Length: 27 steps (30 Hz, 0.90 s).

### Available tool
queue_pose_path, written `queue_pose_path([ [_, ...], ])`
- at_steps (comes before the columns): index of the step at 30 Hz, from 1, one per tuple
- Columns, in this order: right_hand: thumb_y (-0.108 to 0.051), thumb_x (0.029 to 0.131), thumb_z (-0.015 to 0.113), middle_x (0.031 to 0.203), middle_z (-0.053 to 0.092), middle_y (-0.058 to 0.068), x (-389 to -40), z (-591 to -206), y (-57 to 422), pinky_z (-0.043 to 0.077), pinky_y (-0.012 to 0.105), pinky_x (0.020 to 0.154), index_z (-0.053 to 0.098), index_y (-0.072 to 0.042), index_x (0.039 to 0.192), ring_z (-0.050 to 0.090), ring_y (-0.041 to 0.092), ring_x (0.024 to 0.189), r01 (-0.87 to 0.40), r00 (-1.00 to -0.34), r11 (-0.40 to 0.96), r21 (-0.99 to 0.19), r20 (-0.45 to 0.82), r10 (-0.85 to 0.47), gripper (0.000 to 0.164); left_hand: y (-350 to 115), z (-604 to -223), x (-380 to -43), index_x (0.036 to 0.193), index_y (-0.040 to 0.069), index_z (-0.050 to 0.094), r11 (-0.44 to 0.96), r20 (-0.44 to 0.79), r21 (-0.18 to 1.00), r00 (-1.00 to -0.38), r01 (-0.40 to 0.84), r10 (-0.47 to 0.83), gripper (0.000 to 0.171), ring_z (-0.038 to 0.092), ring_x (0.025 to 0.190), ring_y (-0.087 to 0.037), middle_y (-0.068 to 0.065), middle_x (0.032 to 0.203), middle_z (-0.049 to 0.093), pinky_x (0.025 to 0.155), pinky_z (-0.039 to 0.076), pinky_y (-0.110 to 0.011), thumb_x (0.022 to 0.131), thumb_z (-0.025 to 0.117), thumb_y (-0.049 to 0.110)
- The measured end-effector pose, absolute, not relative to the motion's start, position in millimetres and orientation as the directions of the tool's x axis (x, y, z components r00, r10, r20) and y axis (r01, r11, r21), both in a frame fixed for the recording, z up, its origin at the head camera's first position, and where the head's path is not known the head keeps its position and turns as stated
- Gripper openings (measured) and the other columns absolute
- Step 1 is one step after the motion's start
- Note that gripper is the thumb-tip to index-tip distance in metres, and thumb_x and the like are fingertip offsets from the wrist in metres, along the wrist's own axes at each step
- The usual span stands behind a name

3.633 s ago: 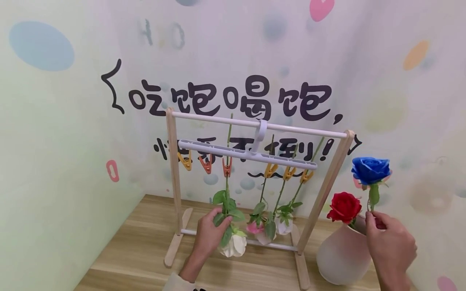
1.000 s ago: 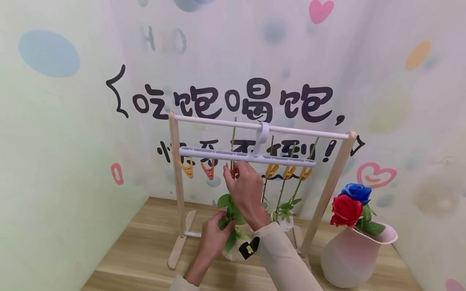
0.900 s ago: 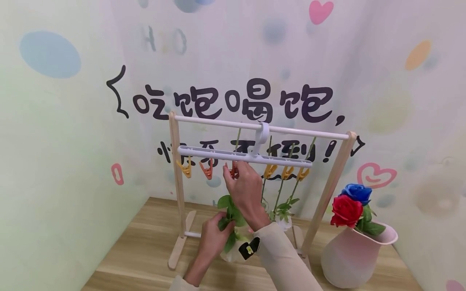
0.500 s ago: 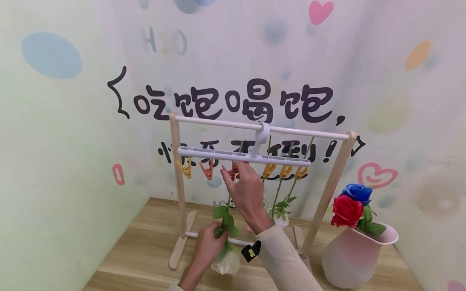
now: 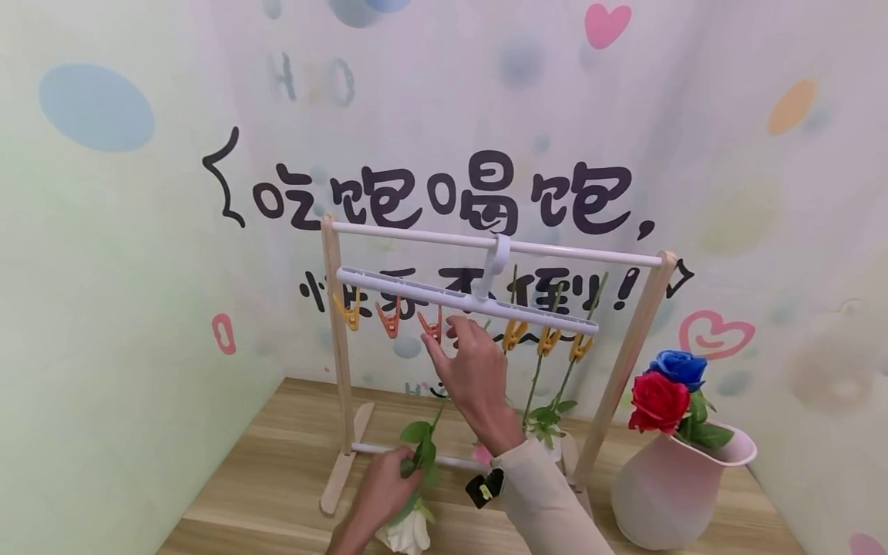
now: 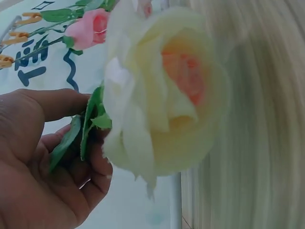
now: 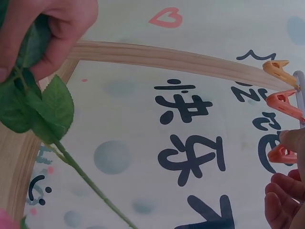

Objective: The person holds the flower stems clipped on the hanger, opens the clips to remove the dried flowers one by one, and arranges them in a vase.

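Observation:
My left hand (image 5: 385, 482) grips the leafy stem of a white rose (image 5: 405, 533), bloom down, below the hanger at the front of the rack. Pink shows at the heart of this rose (image 6: 183, 76) in the left wrist view. Its green stem (image 7: 95, 191) slants away, out of the clips, in the right wrist view. Up at the grey hanger (image 5: 416, 290), my right hand (image 5: 475, 374) has thumb and fingers spread apart beside an orange clip (image 5: 432, 329). That clip hangs with no stem in it.
The hanger hooks onto a wooden rack (image 5: 333, 331) with white bars. Three yellow clips (image 5: 548, 341) on its right hold upside-down roses; another orange clip (image 5: 390, 318) and a yellow clip (image 5: 349, 312) hang at left. A pinkish vase (image 5: 683, 486) holds red (image 5: 659, 402) and blue roses (image 5: 678, 370).
The blue rose went from my right hand into the vase, and that hand moved to the orange clip. The white rose came out of the clip, moving down and left in my left hand.

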State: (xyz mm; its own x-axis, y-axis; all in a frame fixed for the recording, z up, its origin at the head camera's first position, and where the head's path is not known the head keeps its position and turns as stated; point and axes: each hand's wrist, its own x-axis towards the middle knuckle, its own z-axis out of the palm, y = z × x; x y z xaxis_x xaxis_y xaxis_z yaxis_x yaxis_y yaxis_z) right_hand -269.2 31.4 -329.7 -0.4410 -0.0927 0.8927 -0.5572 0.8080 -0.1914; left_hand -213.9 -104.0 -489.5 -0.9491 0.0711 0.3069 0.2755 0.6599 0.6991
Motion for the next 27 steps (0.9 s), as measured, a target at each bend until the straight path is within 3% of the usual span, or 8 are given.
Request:
queue_pose_path([
  [6, -0.041, 0.079, 0.065, 0.076, 0.063, 0.0, -268.9, -335.3, 36.8, 0.043, 0.024, 0.045, 0.063, -0.01, 0.096, 0.056, 0.01, 0.059, -0.555, -0.458, 0.809, -0.191, 0.883, -0.106, 0.035, -109.7, -495.4, -211.6, 0.089, 0.009, 0.066, 0.716, 0.273, 0.64, -0.953, 0.281, 0.13, 0.016, 0.047, 0.058, -0.006, -0.002, 0.08, 0.065, 0.045, 0.033, -0.023, 0.074, 0.067, 0.016],
  [13, -0.039, 0.081, 0.064, 0.078, 0.064, 0.001, -267.2, -341.6, 44.0, 0.045, 0.025, 0.048, 0.063, -0.01, 0.098, 0.059, 0.013, 0.062, -0.554, -0.482, 0.808, -0.202, 0.869, -0.114, 0.034, -113.7, -496.9, -209.7, 0.083, 0.013, 0.065, 0.745, 0.261, 0.592, -0.948, 0.307, 0.182, 0.011, 0.047, 0.058, -0.007, 0.005, 0.071, 0.06, 0.047, 0.035, -0.025, 0.073, 0.067, 0.015],
  [21, -0.036, 0.081, 0.064, 0.077, 0.063, -0.001, -265.6, -353.2, 54.6, 0.044, 0.025, 0.048, 0.063, -0.011, 0.094, 0.057, 0.009, 0.061, -0.557, -0.487, 0.808, -0.195, 0.864, -0.127, 0.028, -117.4, -499.4, -209.6, 0.087, 0.013, 0.065, 0.793, 0.246, 0.533, -0.951, 0.296, 0.189, 0.014, 0.049, 0.059, -0.008, 0.004, 0.075, 0.061, 0.047, 0.036, -0.026, 0.074, 0.066, 0.016],
  [27, -0.034, 0.082, 0.064, 0.078, 0.064, 0.0, -264.1, -363.8, 60.8, 0.043, 0.025, 0.047, 0.063, -0.011, 0.095, 0.057, 0.009, 0.06, -0.552, -0.512, 0.81, -0.197, 0.847, -0.144, 0.026, -119.7, -494.7, -206.8, 0.077, 0.017, 0.062, 0.818, 0.233, 0.484, -0.947, 0.31, 0.221, 0.006, 0.043, 0.054, -0.006, 0.009, 0.064, 0.051, 0.043, 0.033, -0.024, 0.075, 0.064, 0.012],
])
